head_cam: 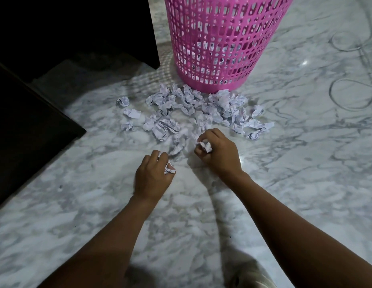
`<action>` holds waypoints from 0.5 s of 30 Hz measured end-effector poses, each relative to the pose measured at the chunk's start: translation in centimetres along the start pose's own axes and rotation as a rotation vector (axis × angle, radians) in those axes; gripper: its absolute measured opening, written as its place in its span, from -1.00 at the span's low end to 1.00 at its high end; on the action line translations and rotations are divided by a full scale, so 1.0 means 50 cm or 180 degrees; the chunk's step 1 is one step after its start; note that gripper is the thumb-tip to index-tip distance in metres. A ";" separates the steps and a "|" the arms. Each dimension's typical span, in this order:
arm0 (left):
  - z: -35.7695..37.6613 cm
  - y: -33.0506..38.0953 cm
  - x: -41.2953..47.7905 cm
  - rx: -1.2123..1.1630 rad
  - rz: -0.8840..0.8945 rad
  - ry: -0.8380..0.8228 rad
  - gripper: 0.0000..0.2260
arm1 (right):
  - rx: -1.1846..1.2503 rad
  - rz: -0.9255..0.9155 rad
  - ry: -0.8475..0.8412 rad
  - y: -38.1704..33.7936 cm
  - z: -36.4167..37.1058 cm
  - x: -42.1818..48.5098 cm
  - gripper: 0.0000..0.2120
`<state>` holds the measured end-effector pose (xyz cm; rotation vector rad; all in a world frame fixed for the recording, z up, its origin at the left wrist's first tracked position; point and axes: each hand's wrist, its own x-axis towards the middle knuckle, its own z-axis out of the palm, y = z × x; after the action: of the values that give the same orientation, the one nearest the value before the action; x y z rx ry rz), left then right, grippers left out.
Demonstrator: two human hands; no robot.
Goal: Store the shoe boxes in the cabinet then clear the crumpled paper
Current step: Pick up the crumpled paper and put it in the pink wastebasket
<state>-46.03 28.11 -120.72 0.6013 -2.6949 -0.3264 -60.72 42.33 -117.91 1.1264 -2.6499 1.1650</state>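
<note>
Several crumpled paper balls lie scattered on the marble floor in front of a pink mesh basket. More crumpled paper shows through the basket's lower holes. My left hand grips a crumpled paper ball just above the floor. My right hand grips another crumpled paper ball at the near edge of the pile. No shoe box is in view.
A dark cabinet stands at the upper left, with a dark open door or panel jutting over the floor on the left. A thin cable loops on the floor at the right. White marble floor spreads around my arms.
</note>
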 end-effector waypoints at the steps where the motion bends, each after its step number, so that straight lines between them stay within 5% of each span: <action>1: -0.003 0.000 0.000 -0.0097 0.0008 -0.0031 -0.80 | 0.0066 0.0019 0.0140 -0.006 -0.008 0.003 -0.88; 8: -0.047 0.027 0.046 -0.0704 -0.0395 0.0398 -0.82 | 0.0376 0.0062 0.0447 -0.033 -0.072 0.079 -0.78; 12: -0.058 0.049 0.141 -0.0881 -0.1276 0.0055 -0.43 | -0.0047 0.0297 -0.0274 -0.018 -0.053 0.145 -0.50; 15: -0.038 0.055 0.184 -0.0594 -0.1391 -0.0225 -0.46 | -0.0758 0.0206 -0.0793 0.008 -0.015 0.184 -0.50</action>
<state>-54.05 26.16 -115.46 1.1363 -2.5361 -0.7142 -67.94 37.44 -114.83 1.2198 -2.9298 0.7302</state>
